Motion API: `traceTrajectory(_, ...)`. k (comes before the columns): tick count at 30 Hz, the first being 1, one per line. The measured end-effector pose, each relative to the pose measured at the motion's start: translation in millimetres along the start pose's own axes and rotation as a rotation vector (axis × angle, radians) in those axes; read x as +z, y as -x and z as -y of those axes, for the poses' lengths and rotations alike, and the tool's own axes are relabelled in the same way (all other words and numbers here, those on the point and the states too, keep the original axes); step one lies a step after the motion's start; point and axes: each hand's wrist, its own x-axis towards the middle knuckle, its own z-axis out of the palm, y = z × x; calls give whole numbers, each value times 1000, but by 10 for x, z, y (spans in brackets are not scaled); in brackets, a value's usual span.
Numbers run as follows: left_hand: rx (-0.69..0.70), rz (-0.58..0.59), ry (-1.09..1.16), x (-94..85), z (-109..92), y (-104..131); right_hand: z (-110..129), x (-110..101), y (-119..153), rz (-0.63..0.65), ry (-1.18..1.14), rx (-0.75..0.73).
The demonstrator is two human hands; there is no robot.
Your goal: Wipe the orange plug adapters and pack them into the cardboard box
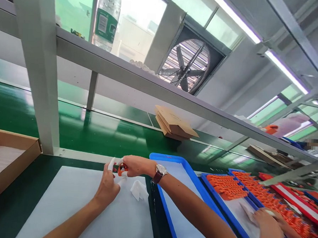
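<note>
On my feed, the right hand's (136, 165) grip is closed on an orange part (122, 169) above the white sheet (124, 216) on the desk (18, 197); the left hand's (108, 183) fingers meet it, though I can't tell whether they pinch. I'd judge this piece mid-work, not yet set down, while rows of similar pieces (225, 184) already lie in trays (231, 216) to the right; how many remain I can't tell.
</note>
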Motion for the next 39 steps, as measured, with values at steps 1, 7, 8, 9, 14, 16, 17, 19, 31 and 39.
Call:
traceTrajectory(1, 26, 56, -19, 1, 5, 16, 72, 44, 94, 10, -8, -5)
traceTrajectory(7, 121, 195, -109, -82, -1, 93, -84, 151, 517, -65, 54, 167)
traceTrajectory(8, 128, 197, -129, -100, -8, 96, -181, 176, 575, -73, 87, 222)
traceTrajectory(9, 135, 198, -150, -114, -15, 99, -280, 213, 627, -65, 125, 274)
traceTrajectory(14, 164, 218, -232, -127, -33, 113, -639, 503, 758, 65, 293, 383)
traceTrajectory(16, 172, 225, -256, -117, -23, 118, -721, 592, 751, 94, 333, 377)
traceTrajectory(17, 176, 230, -267, -113, -15, 120, -757, 621, 739, 101, 350, 369)
traceTrajectory(19, 183, 237, -287, -106, 3, 121, -822, 649, 706, 107, 376, 343)
traceTrajectory(31, 213, 252, -379, -68, 21, 116, -1043, 746, 577, 76, 445, 275)
traceTrajectory(39, 258, 257, -400, -103, 7, 124, -808, 707, 741, -107, 440, 339)
